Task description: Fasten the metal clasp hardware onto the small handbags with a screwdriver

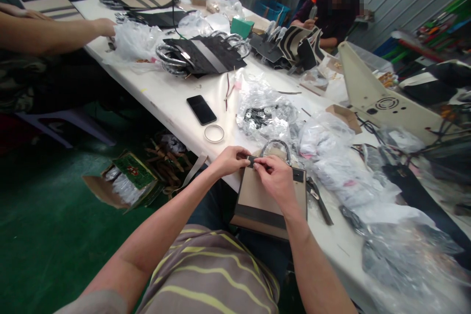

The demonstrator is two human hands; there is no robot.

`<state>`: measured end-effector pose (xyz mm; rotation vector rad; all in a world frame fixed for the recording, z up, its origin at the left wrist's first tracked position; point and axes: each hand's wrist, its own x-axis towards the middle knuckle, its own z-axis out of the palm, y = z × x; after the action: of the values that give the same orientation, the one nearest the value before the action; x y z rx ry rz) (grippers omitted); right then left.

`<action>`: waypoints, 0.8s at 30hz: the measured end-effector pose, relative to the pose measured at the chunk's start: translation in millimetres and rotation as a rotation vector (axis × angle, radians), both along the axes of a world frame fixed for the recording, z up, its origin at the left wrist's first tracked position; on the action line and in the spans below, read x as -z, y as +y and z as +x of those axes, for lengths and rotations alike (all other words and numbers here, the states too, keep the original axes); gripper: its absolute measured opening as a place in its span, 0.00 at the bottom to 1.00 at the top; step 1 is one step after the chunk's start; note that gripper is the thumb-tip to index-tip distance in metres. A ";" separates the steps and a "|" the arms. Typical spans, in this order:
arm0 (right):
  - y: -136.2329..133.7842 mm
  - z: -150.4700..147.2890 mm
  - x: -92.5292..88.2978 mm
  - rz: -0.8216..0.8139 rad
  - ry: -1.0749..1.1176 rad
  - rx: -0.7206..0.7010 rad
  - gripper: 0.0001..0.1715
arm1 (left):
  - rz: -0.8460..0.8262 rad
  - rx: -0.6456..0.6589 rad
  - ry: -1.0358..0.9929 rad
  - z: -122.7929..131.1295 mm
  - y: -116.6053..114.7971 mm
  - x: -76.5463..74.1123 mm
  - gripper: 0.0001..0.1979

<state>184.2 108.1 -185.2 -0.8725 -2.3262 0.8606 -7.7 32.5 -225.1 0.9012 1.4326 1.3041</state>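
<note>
A beige handbag (257, 196) with dark trim rests at the table's front edge, partly over my lap. Its handle (275, 143) stands up at the far side, wrapped in clear film. Near the bag's upper left corner, my left hand (235, 159) pinches a small black tab (250, 160). My right hand (274, 174) is closed, thumb and fingertips at the same tab, and it covers part of the bag's front. A second black piece (298, 175) shows at the upper right corner. Pliers-like tool handles (319, 201) lie just right of the bag.
A phone (201, 109) and a roll of tape (214, 133) lie left of a plastic bag of small metal parts (263, 115). Crumpled plastic bags (353, 186) cover the right side. Black bag pieces (206, 54) lie farther back. Two other people work nearby. An open carton (125, 184) stands on the floor.
</note>
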 end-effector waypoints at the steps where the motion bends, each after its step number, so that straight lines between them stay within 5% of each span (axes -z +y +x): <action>1: -1.0 0.9 0.1 0.000 -0.003 -0.013 0.11 | 0.003 0.002 0.002 0.2 0.0 0.1 0.15; 18: -15.0 7.8 14.4 0.150 0.097 -0.036 0.07 | -0.010 -0.015 -0.019 1.5 0.1 1.3 0.15; 24: -10.7 10.6 14.9 0.041 0.051 -0.057 0.13 | 0.024 0.006 -0.039 0.3 -0.5 4.8 0.16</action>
<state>194.8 97.4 -200.2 -0.7617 -2.3258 0.8457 -7.5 32.0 -229.8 0.8903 1.3859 1.3296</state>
